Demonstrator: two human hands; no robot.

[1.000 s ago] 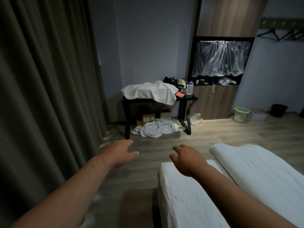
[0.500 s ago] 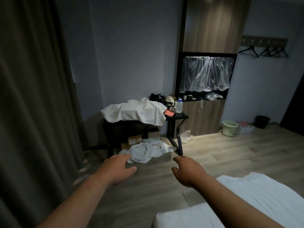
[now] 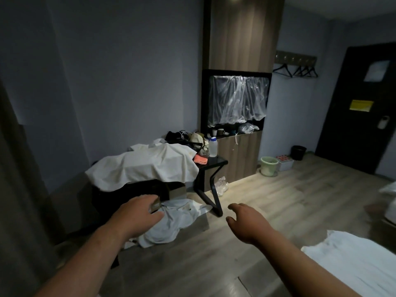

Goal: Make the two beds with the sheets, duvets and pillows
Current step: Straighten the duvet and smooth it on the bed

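View has swung right and closed on the worktop: the white sheet draped over it and the cloth heap on the floor beneath now fill more of the frame, and a dark door has entered at right. The bed has shrunk from a broad strip to one corner at lower right. The left hand now overlaps the heap, contact unclear in the dim light; the right hand sits farther from it.

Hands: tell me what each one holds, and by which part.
Nothing is held. The left hand stretches open toward the crumpled linen on the floor; the right hand hangs open, empty.
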